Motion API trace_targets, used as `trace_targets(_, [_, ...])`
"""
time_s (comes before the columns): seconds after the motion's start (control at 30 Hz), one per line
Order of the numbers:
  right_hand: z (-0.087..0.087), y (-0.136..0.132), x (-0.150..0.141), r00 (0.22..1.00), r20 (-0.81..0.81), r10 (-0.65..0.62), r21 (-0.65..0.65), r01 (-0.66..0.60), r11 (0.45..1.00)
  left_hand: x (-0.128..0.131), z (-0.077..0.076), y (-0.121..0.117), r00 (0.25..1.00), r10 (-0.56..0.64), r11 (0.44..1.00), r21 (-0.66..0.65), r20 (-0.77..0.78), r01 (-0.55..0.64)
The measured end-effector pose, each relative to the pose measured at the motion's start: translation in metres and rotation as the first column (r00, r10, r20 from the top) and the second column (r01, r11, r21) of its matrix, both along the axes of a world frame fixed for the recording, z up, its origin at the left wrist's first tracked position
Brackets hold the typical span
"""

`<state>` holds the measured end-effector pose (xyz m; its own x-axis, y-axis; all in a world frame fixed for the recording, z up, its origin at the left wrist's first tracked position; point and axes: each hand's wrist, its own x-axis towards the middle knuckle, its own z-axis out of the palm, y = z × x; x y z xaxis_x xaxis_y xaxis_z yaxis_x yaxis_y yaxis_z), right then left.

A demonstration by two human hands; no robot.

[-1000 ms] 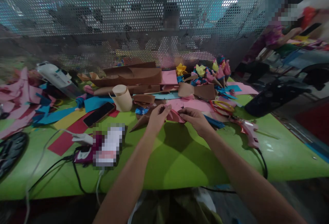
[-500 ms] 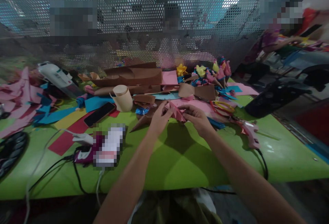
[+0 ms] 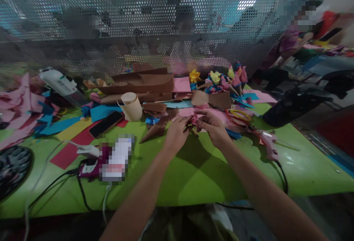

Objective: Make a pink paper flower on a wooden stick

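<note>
Both my hands meet over the green table (image 3: 193, 174) near its middle. My left hand (image 3: 177, 134) and my right hand (image 3: 212, 128) pinch a small folded pink paper piece (image 3: 193, 119) between their fingertips, fingers closed on it. A brown paper cone (image 3: 155, 132) lies just left of my left hand. Pink sheets (image 3: 218, 114) lie on the table behind my hands.
A pink glue gun (image 3: 267, 143) with a black cord lies to the right, beside red-and-yellow scissors (image 3: 239, 115). A phone (image 3: 106, 124), a rolled beige paper (image 3: 132, 105), brown card (image 3: 143, 82), finished paper flowers (image 3: 226, 77) and coloured scraps crowd the back. A perforated screen (image 3: 138, 23) stands behind; another person (image 3: 293, 38) sits at far right.
The pink paper was spread wider between my hands and is now gathered small between the fingertips. My hands have drawn closer together.
</note>
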<state>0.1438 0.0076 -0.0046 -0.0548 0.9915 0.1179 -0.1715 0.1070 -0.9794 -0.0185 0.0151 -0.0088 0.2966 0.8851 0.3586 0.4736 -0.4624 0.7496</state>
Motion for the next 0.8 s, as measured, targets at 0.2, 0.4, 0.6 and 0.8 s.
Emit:
trace_targets(0.2, [0.0, -0.001, 0.002, 0.999, 0.045, -0.027, 0.049, 0.025, 0.998, -0.003, 0.002, 0.002, 0.988, 0.063, 0.99, -0.137, 0.141, -0.043])
trace_targets(0.4, [-0.007, 0.002, 0.003, 0.949, 0.236, -0.208, 0.207, 0.16, 0.965, -0.003, -0.005, 0.01, 0.94, 0.048, 0.954, -0.295, 0.338, 0.058])
trace_targets(0.6, [-0.007, 0.002, -0.001, 0.909, 0.321, -0.265, 0.317, 0.161, 0.935, -0.003, -0.007, 0.01, 0.893, 0.103, 0.924, -0.375, 0.438, 0.078])
trace_targets(0.8, [-0.008, 0.0, -0.005, 0.925, 0.317, -0.212, 0.27, 0.126, 0.955, 0.0, -0.007, 0.009, 0.865, 0.108, 0.893, -0.43, 0.49, 0.132])
